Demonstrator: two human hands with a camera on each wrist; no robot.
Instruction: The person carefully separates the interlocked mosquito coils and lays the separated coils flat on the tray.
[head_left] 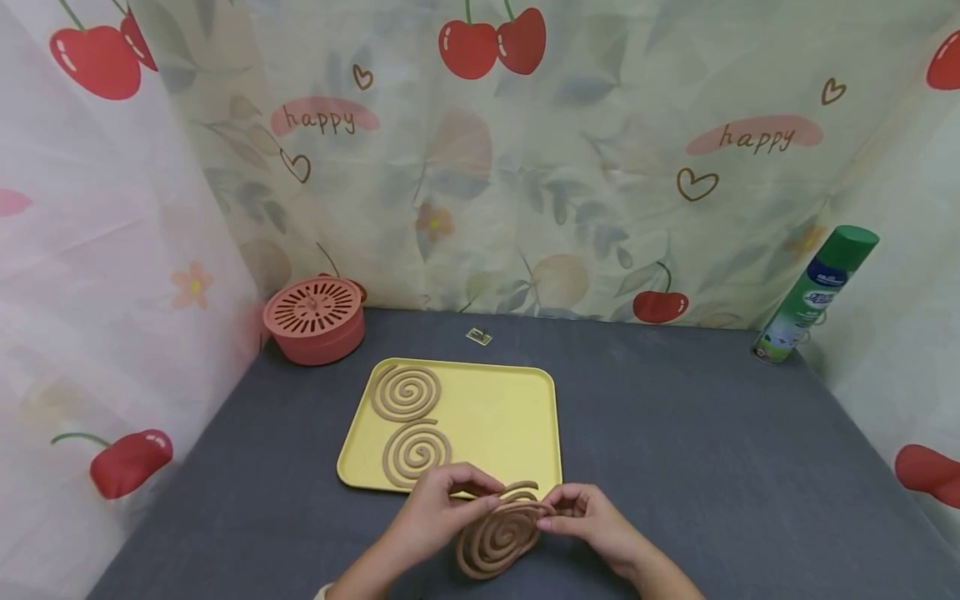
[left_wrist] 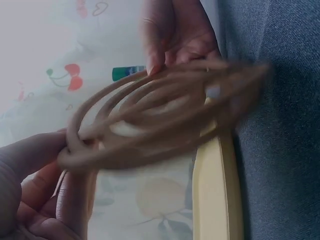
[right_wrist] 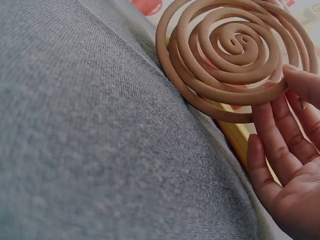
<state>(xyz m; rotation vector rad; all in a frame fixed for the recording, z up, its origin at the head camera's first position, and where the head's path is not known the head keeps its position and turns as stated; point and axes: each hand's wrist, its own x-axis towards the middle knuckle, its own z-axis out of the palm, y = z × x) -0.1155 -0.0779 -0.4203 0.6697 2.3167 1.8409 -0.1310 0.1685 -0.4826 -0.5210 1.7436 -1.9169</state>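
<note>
Both hands hold brown mosquito coils [head_left: 495, 540] just past the front edge of the yellow tray [head_left: 502, 417]. Overlapping spiral strands suggest a nested pair, tilted and off the table. The left hand [head_left: 437, 510] pinches the outer ring at its left, thumb against fingers. At the opposite rim, the right hand [head_left: 596, 529] pinches a strand; the right wrist view shows its thumb on top and fingers beneath the coil [right_wrist: 235, 75]. Two flat coils lie on the tray's left side: one farther back [head_left: 406, 392], one nearer [head_left: 417, 454], partly behind the left hand.
A pink lidded round holder with slots [head_left: 315, 321] stands at the back left. A small metal coil stand [head_left: 479, 336] lies behind the tray. The green spray can [head_left: 813, 296] stands at the back right. Printed curtains border the dark table [head_left: 675, 417].
</note>
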